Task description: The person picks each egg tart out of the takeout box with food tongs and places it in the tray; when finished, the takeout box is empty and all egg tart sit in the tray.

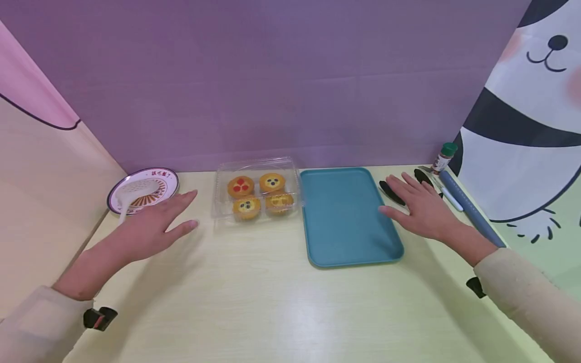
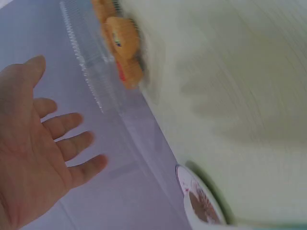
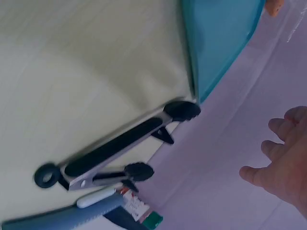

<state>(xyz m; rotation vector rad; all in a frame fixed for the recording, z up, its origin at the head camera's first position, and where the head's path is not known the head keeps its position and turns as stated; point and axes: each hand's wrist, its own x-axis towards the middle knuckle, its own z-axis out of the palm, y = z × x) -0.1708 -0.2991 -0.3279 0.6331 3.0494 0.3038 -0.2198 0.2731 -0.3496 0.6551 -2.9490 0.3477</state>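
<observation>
My left hand [image 1: 152,229] hovers over the table's left side, fingers spread and holding nothing. Near it lies a white plate with a purple rim [image 1: 172,189], and a white slotted spatula [image 1: 133,191] rests across it. My right hand [image 1: 424,209], also spread and bare, is held above the black-tipped tongs [image 3: 115,143], partly hiding them in the head view. Between the hands are a clear plastic box [image 1: 221,201] with several small decorated tarts [image 1: 246,207] inside and, right of it, a blue rectangular tray [image 1: 349,222].
At the right edge stands a small green-capped jar [image 1: 442,157]. Beside it lie a white-handled tool [image 1: 451,199] and a long blue object [image 1: 472,209]. A purple cloth [image 1: 290,85] backs the table [image 1: 272,302]; a panda-printed sheet [image 1: 535,171] hangs at the right.
</observation>
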